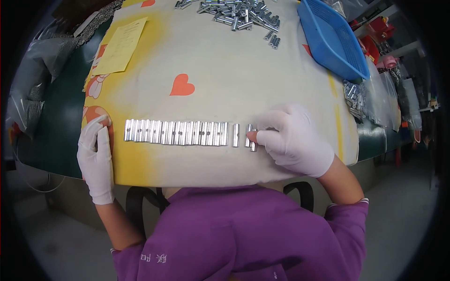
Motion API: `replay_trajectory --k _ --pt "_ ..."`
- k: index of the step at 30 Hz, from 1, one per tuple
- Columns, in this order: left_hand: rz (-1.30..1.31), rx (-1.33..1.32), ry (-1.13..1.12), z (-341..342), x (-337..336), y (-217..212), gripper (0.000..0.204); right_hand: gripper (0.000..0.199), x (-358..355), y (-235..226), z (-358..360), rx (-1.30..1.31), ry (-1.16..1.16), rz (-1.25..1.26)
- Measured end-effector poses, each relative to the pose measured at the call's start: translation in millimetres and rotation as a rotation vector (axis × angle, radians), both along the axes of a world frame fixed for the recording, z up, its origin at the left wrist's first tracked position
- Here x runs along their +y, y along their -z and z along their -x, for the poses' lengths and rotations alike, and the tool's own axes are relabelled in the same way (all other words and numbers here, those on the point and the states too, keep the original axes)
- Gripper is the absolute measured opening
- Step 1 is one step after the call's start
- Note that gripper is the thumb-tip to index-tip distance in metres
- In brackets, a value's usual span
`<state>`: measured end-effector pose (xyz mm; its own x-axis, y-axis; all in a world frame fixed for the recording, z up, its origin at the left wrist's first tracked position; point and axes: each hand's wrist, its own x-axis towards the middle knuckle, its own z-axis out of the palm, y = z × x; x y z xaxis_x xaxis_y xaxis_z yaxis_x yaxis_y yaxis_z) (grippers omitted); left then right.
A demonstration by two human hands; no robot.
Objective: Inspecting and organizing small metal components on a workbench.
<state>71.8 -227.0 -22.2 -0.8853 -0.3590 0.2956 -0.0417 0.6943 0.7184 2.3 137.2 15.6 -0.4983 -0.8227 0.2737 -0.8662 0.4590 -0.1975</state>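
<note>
A row of several short shiny metal pieces [176, 132] lies side by side on the cloth-covered table [225, 70]. One single metal piece [236, 135] sits apart just right of the row. My right hand [293, 138], in a white glove, rests at the row's right end with its fingers curled on a few more metal pieces [251, 136]. My left hand [96, 157], also gloved, lies flat with fingers together at the row's left end, close to the first piece and holding nothing.
A loose heap of the same metal pieces [241, 14] lies at the table's far edge. A blue plastic basket [333, 40] stands at the far right, a yellow paper sheet [120, 46] at the far left. Bags of parts [358, 98] hang off the right side.
</note>
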Motion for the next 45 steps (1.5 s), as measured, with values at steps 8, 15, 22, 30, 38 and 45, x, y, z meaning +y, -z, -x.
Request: replay_trajectory --k 8,15,22,30,38,45 --pt "0.014 0.007 0.013 1 -1 1 0.019 0.015 -24 -8 8 -0.021 -0.053 0.066" --pt "0.026 -0.015 -0.026 -3 -3 1 0.019 0.023 5 -21 23 -0.135 0.008 0.085" --pt "0.063 -0.017 0.015 0 -8 4 0.020 0.020 20 -4 9 0.022 -0.053 0.089" --pt "0.062 -0.012 0.004 2 -3 2 0.020 0.015 -23 -9 18 0.065 -0.135 -0.007" --pt "0.087 0.027 0.011 0 -1 2 0.016 0.004 -24 -19 23 0.017 -0.133 0.064" --pt "0.068 0.013 -0.003 1 -1 1 0.016 0.011 -17 -21 26 0.057 -0.108 0.021"
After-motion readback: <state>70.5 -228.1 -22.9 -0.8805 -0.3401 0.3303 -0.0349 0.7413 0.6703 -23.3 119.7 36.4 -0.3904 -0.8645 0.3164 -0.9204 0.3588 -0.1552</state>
